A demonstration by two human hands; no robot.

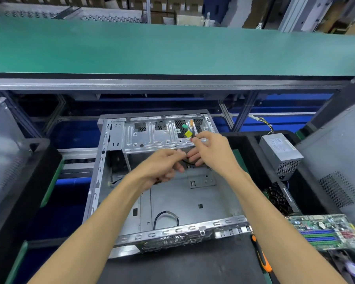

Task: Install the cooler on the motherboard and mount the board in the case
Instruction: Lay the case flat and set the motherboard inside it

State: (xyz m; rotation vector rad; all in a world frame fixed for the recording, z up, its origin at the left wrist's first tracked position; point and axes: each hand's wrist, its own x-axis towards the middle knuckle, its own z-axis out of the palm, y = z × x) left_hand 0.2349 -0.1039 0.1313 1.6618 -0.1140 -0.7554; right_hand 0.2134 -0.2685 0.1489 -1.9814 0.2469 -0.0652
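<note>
Both hands work inside the open case (pixel 168 199): right hand (pixel 211 148) pinches the front-panel cable bundle (pixel 190 132), left hand (pixel 162 167) grips its lower run. The motherboard (pixel 324 230) lies near right, nearer the right hand.

Green conveyor belt (pixel 172 48) ahead — stacked cardboard boxes (pixel 168 5) behind it.

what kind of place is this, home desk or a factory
Most likely a computer assembly line in a factory. A long green conveyor belt runs past the bench, an open computer case lies at the station with a motherboard waiting beside it, and stacked cartons fill the background.
</note>
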